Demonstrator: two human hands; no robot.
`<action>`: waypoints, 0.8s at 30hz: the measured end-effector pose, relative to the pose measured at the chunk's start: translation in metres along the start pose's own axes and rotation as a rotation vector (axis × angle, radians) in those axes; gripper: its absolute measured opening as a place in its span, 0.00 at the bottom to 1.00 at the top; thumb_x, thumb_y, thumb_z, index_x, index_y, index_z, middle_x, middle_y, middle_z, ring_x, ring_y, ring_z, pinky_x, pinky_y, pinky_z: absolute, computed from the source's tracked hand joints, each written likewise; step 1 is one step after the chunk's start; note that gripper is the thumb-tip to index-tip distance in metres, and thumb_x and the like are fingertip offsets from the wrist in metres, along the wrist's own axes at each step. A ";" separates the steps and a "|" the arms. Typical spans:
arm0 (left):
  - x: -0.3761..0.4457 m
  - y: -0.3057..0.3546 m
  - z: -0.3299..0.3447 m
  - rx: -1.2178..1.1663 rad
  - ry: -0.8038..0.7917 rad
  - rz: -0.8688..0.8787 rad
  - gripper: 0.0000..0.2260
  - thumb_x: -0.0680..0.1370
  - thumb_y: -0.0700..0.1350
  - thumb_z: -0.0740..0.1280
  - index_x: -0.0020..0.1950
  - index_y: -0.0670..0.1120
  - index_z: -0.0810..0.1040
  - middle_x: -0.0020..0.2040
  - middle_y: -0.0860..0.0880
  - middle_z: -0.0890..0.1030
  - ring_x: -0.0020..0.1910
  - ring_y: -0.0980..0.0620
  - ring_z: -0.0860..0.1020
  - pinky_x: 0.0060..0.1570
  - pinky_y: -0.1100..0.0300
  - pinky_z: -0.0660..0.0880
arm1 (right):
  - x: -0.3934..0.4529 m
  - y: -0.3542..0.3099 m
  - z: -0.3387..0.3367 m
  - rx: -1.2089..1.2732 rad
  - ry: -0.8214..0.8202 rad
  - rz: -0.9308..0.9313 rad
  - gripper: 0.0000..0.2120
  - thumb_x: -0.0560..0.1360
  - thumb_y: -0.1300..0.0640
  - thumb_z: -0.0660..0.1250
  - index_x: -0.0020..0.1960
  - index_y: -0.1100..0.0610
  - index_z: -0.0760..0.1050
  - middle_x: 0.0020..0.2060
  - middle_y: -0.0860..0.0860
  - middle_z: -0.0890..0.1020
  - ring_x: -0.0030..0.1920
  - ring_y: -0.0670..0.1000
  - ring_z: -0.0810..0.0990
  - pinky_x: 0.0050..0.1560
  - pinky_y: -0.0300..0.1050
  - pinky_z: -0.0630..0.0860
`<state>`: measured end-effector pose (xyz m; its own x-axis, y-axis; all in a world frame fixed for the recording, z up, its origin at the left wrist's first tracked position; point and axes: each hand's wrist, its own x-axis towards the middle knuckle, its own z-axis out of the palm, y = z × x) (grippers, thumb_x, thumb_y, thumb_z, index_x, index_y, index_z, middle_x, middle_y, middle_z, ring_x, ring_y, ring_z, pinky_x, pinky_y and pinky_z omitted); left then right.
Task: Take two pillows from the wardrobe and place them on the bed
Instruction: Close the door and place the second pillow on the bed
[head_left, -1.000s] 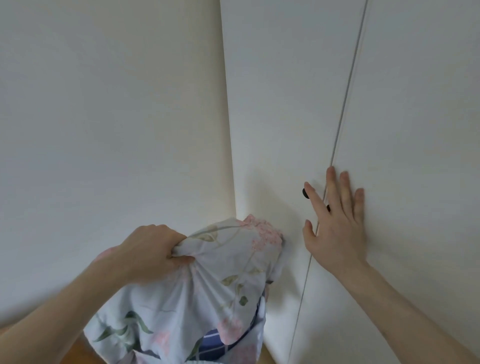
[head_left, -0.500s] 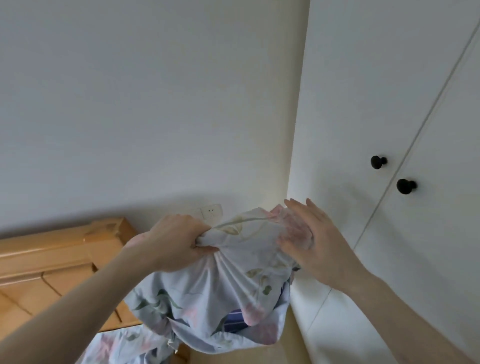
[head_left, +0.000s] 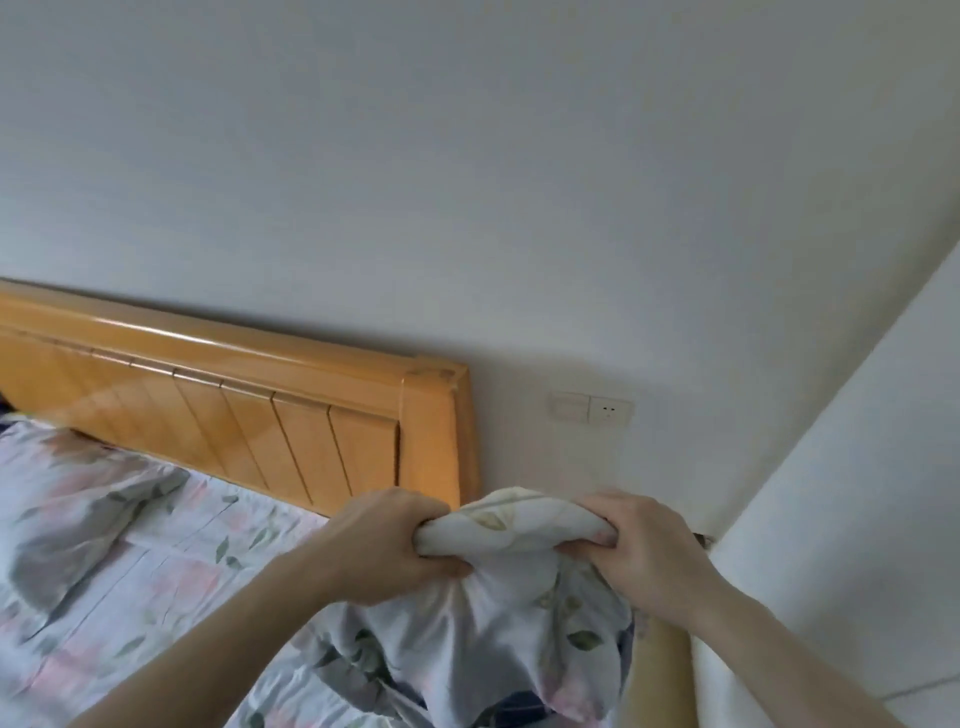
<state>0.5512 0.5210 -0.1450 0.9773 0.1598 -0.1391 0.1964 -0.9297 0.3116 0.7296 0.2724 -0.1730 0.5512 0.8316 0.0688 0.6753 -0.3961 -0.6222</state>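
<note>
R hand (head_left: 644, 556), flat on the wardrobe door 1 s ago, has been brought onto the pillow (head_left: 498, 597); L hand (head_left: 384, 545) kept clenched, so both sets of fingers now grasp bunched fabric. View swung from wardrobe to bed (head_left: 156, 571). Pillow hangs at 6 o'clock off the headboard (head_left: 249, 415) corner, at bed edge; judged ready for placing.

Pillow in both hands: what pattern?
Pillow: pale fabric with green leaves and pink flowers, seen in the head view.

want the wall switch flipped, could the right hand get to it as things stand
Probably not right now. The right hand grips the floral pillow together with the left hand, so it is occupied. Nothing stands between it and the wall switch, which is just above, so freeing the hand would likely do.
</note>
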 end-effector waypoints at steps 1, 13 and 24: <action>-0.019 -0.022 0.005 -0.023 0.002 -0.073 0.20 0.70 0.74 0.66 0.45 0.59 0.77 0.39 0.58 0.80 0.39 0.58 0.77 0.39 0.60 0.75 | 0.013 -0.015 0.015 -0.010 -0.045 -0.039 0.06 0.77 0.44 0.72 0.51 0.33 0.79 0.45 0.34 0.80 0.45 0.39 0.79 0.43 0.40 0.75; -0.201 -0.201 0.072 -0.298 0.052 -0.515 0.14 0.74 0.64 0.69 0.44 0.55 0.74 0.40 0.60 0.77 0.42 0.57 0.77 0.38 0.69 0.67 | 0.130 -0.163 0.165 -0.218 -0.314 -0.314 0.22 0.72 0.55 0.62 0.57 0.30 0.77 0.44 0.37 0.80 0.45 0.40 0.78 0.42 0.39 0.74; -0.262 -0.318 -0.044 -0.128 0.697 -0.666 0.05 0.79 0.53 0.68 0.44 0.57 0.76 0.39 0.60 0.78 0.37 0.62 0.75 0.38 0.60 0.69 | 0.291 -0.307 0.236 -0.030 -0.249 -0.493 0.17 0.73 0.57 0.63 0.54 0.41 0.84 0.46 0.41 0.85 0.49 0.49 0.82 0.45 0.50 0.79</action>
<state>0.2363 0.7892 -0.1661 0.4822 0.8393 0.2512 0.6935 -0.5409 0.4760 0.5675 0.7279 -0.1459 0.0360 0.9868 0.1579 0.8400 0.0557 -0.5397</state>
